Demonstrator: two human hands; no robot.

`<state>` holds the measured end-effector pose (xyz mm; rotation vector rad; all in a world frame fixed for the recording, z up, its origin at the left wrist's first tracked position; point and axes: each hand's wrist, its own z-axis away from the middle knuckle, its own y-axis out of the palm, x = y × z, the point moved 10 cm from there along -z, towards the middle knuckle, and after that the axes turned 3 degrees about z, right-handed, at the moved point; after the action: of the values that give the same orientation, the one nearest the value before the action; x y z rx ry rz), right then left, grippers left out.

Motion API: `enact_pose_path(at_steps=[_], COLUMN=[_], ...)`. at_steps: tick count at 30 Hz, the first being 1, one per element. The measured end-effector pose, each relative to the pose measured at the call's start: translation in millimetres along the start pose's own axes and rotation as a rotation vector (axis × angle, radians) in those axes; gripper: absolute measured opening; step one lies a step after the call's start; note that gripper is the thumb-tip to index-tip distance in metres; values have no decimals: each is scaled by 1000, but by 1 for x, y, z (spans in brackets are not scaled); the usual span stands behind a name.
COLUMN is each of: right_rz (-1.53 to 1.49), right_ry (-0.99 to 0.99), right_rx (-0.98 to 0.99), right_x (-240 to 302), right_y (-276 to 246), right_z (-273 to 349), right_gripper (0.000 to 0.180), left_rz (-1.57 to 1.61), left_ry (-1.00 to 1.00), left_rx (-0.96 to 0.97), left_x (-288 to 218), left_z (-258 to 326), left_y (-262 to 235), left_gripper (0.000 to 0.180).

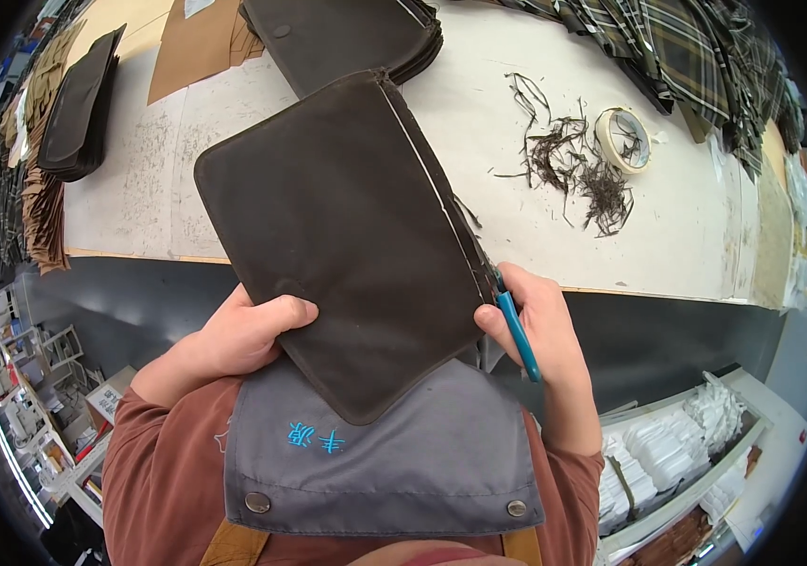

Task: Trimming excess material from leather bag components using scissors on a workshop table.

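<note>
One wide white counter (554, 113) is stretching across the upper part of my view, and I am standing at its dark front edge. Lying on it are a stack of dark fabric panels (347, 33) at the top, a second dark stack (78, 108) at the far left, plaid cloth (687, 47) at the top right, and brown paper patterns (196, 42) between the stacks. I am holding a dark brown fabric panel (347, 236) up over the counter's edge, tilted, its lower corner hanging over my grey apron (375, 462). My left hand (243, 335) is gripping the panel's lower left edge, thumb closed on top of the cloth. My right hand (540, 325) is sitting at the panel's right seam, fingers closed around blue-handled thread snips (517, 330) that are touching the seam. Farther right on the counter, a pile of dark thread trimmings (578, 165) is lying just beside a roll of tape (623, 140)
</note>
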<state>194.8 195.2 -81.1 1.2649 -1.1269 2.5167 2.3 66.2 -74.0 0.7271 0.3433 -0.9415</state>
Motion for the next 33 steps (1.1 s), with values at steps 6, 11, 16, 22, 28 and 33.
enact_pose_path(at_steps=[6,11,16,22,28,33], right_rz=[-69,-62,-85,-78,-72,-105], right_ry=[12,14,13,-15,-34,-26], right_rx=[-44,-75,-84,-112,-130,-119], right_x=[-3,-5,-4,0,3,0], right_y=[-2,-3,-2,-5,-7,-4], right_z=[3,6,7,8,8,7], right_gripper=[66,64,64,60,58,58], left_rz=[-10,6,3,-4,16,25], left_ry=[-19,-33,-22,-1,0,13], left_rx=[-24,-16,-19,-16,-13,7], left_x=[2,3,0,-3,-4,-6], left_z=[0,0,1,0,0,0], left_y=[-2,-2,-1,0,0,3], left_gripper=[42,43,44,43,42,42])
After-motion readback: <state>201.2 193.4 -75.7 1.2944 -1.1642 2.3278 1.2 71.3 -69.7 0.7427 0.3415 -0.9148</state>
